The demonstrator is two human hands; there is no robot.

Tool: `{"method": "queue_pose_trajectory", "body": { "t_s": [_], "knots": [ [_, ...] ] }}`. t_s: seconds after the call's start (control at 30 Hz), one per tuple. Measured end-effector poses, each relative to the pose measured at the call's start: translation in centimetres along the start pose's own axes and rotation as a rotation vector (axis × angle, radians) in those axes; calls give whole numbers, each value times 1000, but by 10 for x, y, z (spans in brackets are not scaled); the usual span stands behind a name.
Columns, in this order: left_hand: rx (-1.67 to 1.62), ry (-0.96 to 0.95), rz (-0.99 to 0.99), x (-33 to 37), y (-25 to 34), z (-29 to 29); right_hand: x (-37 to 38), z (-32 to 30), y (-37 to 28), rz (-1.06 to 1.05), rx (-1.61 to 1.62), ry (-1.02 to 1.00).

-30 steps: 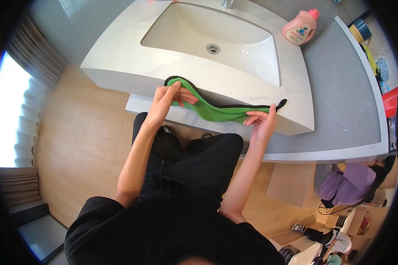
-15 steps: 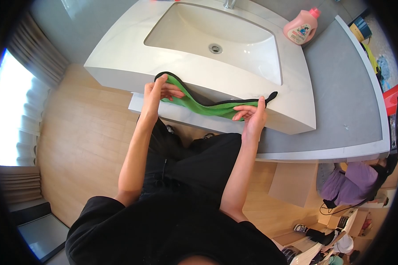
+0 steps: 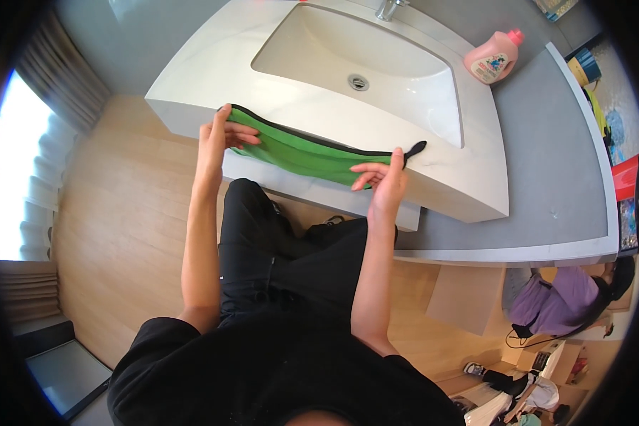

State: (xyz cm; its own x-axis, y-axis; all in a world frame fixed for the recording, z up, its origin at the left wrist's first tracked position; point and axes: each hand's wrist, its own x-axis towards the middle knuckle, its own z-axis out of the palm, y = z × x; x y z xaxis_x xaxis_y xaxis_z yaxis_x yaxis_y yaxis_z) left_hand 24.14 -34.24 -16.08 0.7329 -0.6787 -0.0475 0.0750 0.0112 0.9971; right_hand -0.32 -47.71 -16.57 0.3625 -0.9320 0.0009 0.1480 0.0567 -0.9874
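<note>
Supporting counter [image 3: 184,78]: white with faint gray veining; a white basin [image 3: 376,53] is recessed into it, with a round metal drain [image 3: 358,82]; the faucet [image 3: 389,8] stands at the far edge.
Bottle: one pink bottle [image 3: 491,58], brighter pink cap, upright on the counter right of the basin.
Cloth: green cloth [image 3: 298,153], black edging, spread lengthwise along the counter's front edge; contact with that edge cannot be told.
Hands: set well apart, both clamped on the cloth; left hand [image 3: 216,142] pinches the left upper corner, right hand [image 3: 385,181] pinches the right end beside a black loop [image 3: 417,148].
Edges: white ledge [image 3: 291,184] below the counter front; gray surface [image 3: 547,156] with white rim bordering the right side.
Moving room: wood floor [image 3: 135,184] extends leftward to the curtain [image 3: 67,78]; a person in purple [image 3: 561,302] is well apart, lower right.
</note>
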Motion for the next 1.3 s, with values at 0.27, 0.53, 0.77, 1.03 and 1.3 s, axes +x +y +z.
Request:
{"method": "queue_pose_trajectory", "body": {
  "t_s": [0.27, 0.53, 0.77, 1.03, 1.3],
  "knots": [
    [47, 141, 16, 16, 8, -52, -7, 63, 7, -2, -39, -103],
    [34, 34, -48, 11, 11, -45, -6, 59, 9, -47, -57, -95],
    [-13, -114, -136, 18, 3, -39, -5, 53, 8, -70, -32, -81],
    [65, -153, -155, 14, 11, -25, -3, 24, 3, -58, -18, -16],
    [19, -271, -109, -11, 3, 42, 2, -42, 1, -43, -34, 216]
  ]
}}
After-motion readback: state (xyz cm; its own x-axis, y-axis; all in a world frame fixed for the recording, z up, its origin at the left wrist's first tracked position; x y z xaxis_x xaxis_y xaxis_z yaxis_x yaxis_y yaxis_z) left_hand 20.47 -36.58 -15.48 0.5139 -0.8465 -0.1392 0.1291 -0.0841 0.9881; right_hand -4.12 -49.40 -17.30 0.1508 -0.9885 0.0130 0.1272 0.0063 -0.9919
